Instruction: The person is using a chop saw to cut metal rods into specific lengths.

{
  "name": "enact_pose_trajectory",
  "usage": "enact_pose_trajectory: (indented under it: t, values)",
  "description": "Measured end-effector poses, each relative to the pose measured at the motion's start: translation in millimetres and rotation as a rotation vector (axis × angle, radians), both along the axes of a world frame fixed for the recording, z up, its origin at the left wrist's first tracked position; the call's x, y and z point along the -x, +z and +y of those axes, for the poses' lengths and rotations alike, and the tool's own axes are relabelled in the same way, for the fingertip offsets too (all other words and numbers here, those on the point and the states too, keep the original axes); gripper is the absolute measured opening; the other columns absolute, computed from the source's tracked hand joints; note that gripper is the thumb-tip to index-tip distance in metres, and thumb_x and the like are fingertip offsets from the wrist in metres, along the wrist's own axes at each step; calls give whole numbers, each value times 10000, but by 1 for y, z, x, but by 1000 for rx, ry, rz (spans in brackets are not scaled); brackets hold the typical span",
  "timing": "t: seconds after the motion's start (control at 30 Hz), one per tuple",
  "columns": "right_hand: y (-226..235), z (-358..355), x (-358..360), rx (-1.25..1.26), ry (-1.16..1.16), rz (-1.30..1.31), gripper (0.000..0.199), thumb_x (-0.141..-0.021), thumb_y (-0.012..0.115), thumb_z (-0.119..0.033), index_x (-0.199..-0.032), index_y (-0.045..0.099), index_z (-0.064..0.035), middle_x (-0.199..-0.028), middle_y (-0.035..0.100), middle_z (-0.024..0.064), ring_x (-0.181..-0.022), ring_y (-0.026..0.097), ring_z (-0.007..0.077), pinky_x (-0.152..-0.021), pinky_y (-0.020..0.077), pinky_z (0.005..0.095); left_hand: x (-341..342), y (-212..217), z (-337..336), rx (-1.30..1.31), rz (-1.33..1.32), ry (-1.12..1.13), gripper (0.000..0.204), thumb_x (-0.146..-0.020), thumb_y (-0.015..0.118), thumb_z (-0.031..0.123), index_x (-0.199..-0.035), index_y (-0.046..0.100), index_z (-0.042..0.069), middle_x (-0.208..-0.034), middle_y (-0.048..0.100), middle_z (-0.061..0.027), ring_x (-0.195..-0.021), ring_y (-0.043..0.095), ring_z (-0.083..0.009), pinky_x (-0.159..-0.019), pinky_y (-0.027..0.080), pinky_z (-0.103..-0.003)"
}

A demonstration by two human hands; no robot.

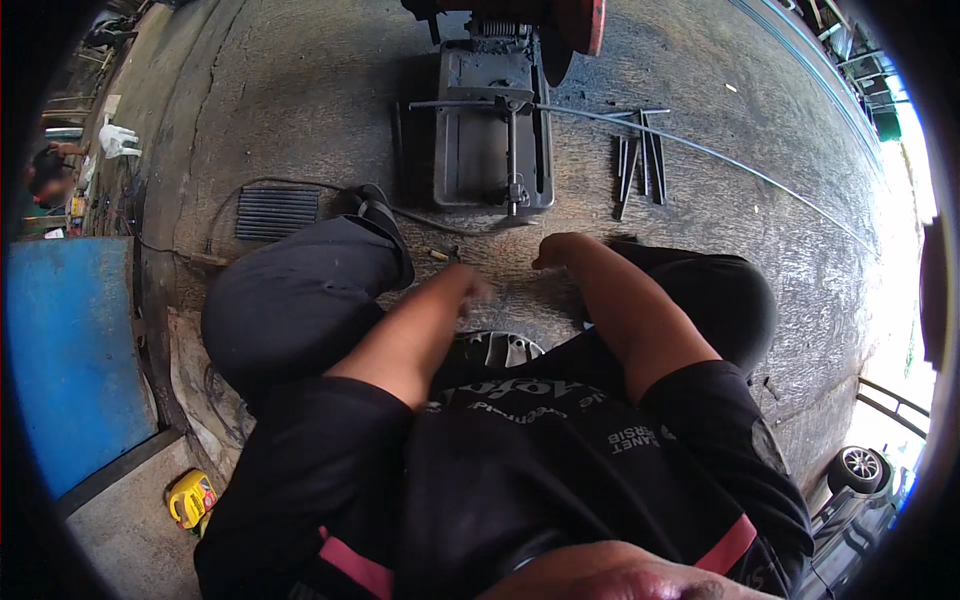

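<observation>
My left hand hangs between my knees, smeared by motion, so its fingers do not show clearly. Farther forward and to the right is my right hand, seen from the back with its fingers mostly hidden beneath it. Nothing shows in either hand. Ahead of them stands a cut-off saw with a black base and a dark round blade. A long thin metal rod lies across its base at the vise and reaches far to the right. A small pale stub lies near my left wrist.
Several dark cut bars lie in a row by my left knee. Loose metal pieces lie right of the saw. A cable crosses the floor. At left are a blue panel, a yellow container and another person.
</observation>
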State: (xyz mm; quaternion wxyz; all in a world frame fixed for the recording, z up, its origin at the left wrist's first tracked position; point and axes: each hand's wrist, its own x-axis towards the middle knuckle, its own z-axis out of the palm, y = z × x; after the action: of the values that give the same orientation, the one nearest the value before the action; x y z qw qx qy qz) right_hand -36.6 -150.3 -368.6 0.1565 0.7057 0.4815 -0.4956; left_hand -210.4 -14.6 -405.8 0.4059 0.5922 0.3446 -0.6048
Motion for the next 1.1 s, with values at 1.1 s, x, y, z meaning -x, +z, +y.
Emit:
enact_pose_trajectory:
  t: [1.1]
  values:
    - [-20,-1,-3,60,4,29,561,-819,542,-550,-1011,688,-44,-1016,675,154,-938,639,306,-857,476,420,-23,35,-38,-320,-844,-360,628,-780,570,188,-1386,405,203,-1248,532,-206,-1055,583,-377,-870,485,-448]
